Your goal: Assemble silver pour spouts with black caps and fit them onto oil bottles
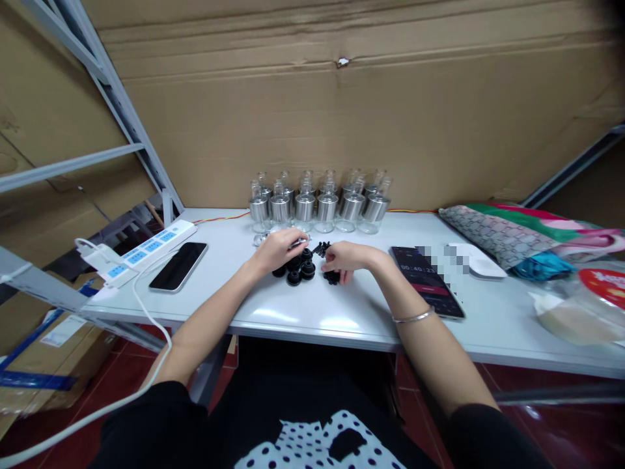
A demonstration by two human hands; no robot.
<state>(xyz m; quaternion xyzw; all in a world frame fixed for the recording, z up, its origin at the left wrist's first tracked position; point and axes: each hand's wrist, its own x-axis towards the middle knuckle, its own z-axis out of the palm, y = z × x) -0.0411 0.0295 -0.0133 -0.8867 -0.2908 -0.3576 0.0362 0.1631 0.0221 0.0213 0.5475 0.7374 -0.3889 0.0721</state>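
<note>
My left hand [282, 250] is closed, its fingertips round a small silvery piece [298, 243] that is mostly hidden. Just below it lies a cluster of round black stopper-like parts [293, 277]. My right hand [343, 256] has its fingers curled down over a heap of small black pieces [332, 277]; whatever it pinches is too small to name. A few more of these pieces lie between the hands. Shiny ring-like parts [260, 240] rest beside the left hand. Behind stand two rows of glass bottles with metal sleeves [305, 208], upright.
On the left are a power strip [151, 251] with a white cable and a phone [180, 267]. To the right lie a phone showing a timer [424, 280], a white object [481, 262], a patterned bag [493, 231] and a tape roll [576, 316]. Cardboard [303, 117] rises behind the table.
</note>
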